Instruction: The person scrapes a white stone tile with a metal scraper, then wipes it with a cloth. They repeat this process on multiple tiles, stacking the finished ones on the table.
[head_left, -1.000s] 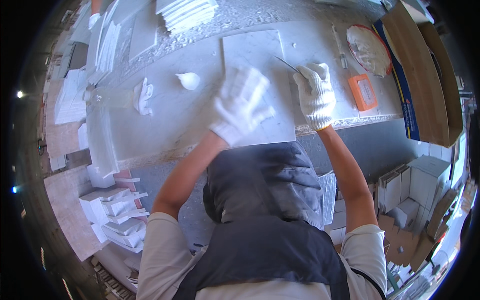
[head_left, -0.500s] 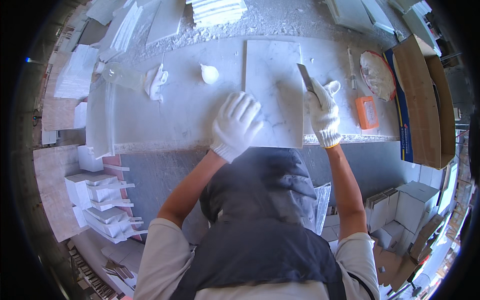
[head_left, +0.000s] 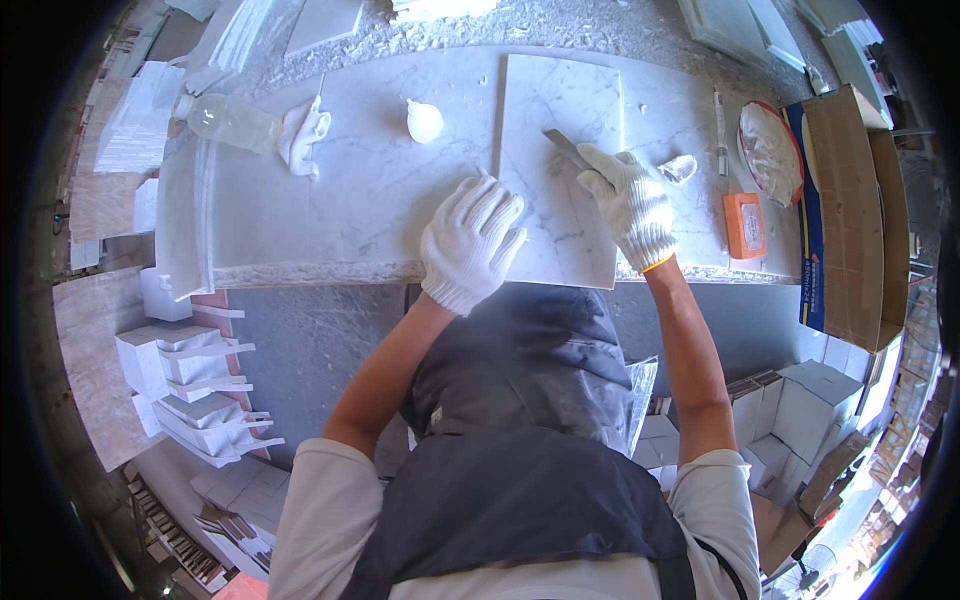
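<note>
A white marble tile [head_left: 555, 110] lies flat on a marble slab bench [head_left: 370, 190]. My left hand [head_left: 470, 240], in a white knit glove, rests flat with fingers spread on the tile's near left part. My right hand [head_left: 630, 205], gloved too, grips a metal scraper [head_left: 565, 147] whose blade touches the tile's right side, pointing away from me.
On the bench stand a clear plastic bottle [head_left: 225, 122], a spare white glove [head_left: 302, 135], a small white lump [head_left: 424, 121], an orange block [head_left: 744, 225] and a round dish of white paste [head_left: 770, 152]. Cardboard boxes [head_left: 850, 210] sit at right. Stacked tiles [head_left: 190, 385] are at lower left.
The view has shifted, so the bench sits lower in the picture. My left hand stays on the tile, and the scraper in my right hand has moved a little across it.
</note>
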